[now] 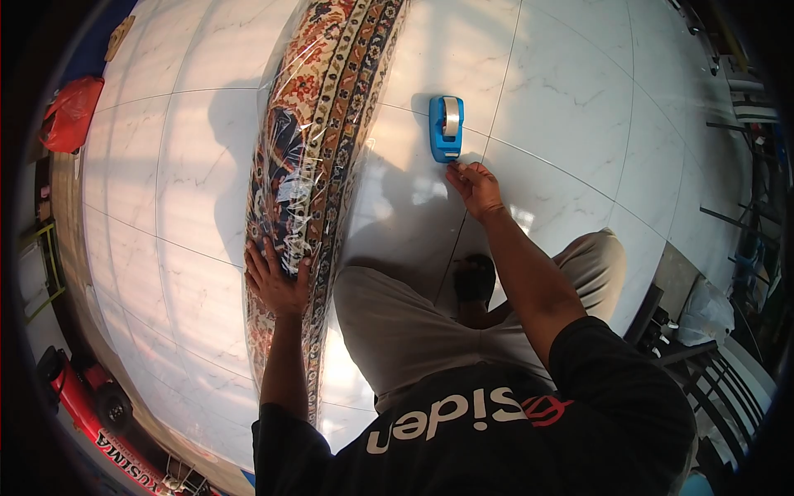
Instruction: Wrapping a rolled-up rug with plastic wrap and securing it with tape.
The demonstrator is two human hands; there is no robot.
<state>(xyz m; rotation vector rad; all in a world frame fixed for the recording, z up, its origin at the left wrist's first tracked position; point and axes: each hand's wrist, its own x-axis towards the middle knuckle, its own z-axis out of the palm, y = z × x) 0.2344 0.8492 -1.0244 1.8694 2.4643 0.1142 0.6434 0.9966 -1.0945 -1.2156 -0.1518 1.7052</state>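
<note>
A rolled patterned carpet (335, 124) in clear plastic film lies lengthwise on the tiled floor, left of my knees. My left hand (276, 282) rests on top of the roll with its fingers spread. To the right of the carpet stands a blue tape dispenser (438, 133) holding a roll of clear tape (451, 116). The fingertips of my right hand (474, 189) are pinched together at the dispenser's near end, by its cutting edge. Whether a strip of tape is between those fingers is too small to make out.
White marble-look tiles (570, 111) surround the carpet. At the left edge are a red plastic bag (73, 115) and, lower down, a red wheeled machine (93, 415). A black metal rack (722, 378) and a clear plastic bag (706, 313) stand at the right.
</note>
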